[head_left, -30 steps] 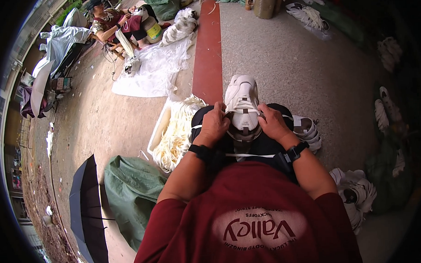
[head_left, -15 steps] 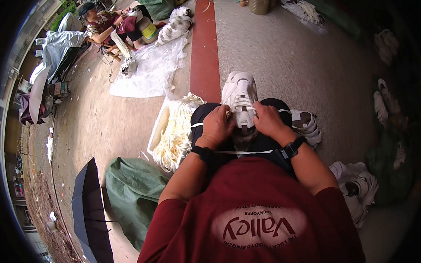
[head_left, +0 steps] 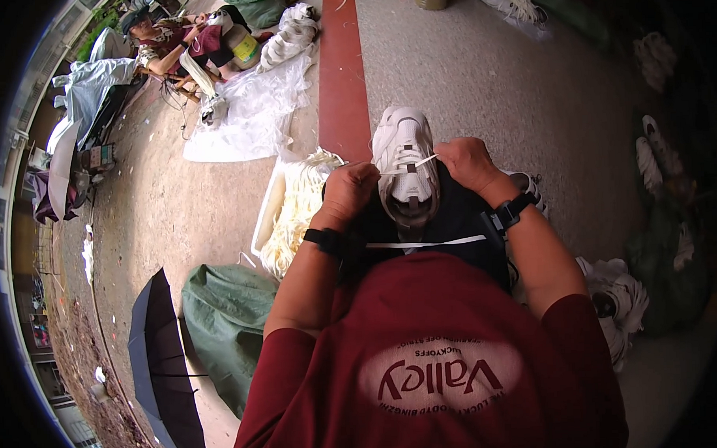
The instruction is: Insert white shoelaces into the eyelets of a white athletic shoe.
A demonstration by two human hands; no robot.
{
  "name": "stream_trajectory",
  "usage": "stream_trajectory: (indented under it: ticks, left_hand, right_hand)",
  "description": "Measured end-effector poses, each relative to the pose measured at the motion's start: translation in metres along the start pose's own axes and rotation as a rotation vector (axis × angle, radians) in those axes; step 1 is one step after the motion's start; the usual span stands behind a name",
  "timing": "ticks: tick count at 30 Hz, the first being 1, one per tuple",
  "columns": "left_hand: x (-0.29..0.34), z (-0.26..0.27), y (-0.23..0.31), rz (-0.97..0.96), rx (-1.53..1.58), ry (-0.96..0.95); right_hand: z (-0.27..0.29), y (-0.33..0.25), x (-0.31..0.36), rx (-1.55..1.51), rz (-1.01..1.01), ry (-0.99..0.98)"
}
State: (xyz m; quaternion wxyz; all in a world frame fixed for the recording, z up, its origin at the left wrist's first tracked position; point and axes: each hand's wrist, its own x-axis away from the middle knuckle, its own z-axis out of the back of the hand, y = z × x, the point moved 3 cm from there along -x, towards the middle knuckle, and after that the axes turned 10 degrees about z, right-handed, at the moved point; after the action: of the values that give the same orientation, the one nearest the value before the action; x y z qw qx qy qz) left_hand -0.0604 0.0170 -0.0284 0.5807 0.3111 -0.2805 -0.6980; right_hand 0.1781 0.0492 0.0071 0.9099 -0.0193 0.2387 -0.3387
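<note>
A white sneaker rests at my knees with its toe pointing away from me. White shoelace runs through its eyelets, one end stretched out to each side. My left hand is closed on the left end, just left of the shoe. On the other side my right hand pinches the right end, a little higher. Both stretches look taut and straight. A thin white strip lies across my lap. Part of another shoe shows behind my right forearm.
Left of my knee stands a white box heaped with cream laces. A green sack and an open black umbrella sit at lower left. Shoe bundles lie at right. Another person sits beyond plastic sheeting.
My hands have moved outward from the sneaker, drawing the lace ends out to both sides. The right hand has also risen. The view has shifted slightly.
</note>
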Motion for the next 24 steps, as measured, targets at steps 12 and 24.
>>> stream_trajectory:
  ticks: [12,24]
  left_hand:
    - [0.047,0.053,-0.084,0.347,0.280,-0.019]
    - [0.154,0.138,-0.192,0.692,0.295,0.116]
  right_hand:
    - [0.014,0.031,0.098,-0.421,-0.415,0.078]
    - [0.050,0.122,0.302,-0.197,-0.793,0.081]
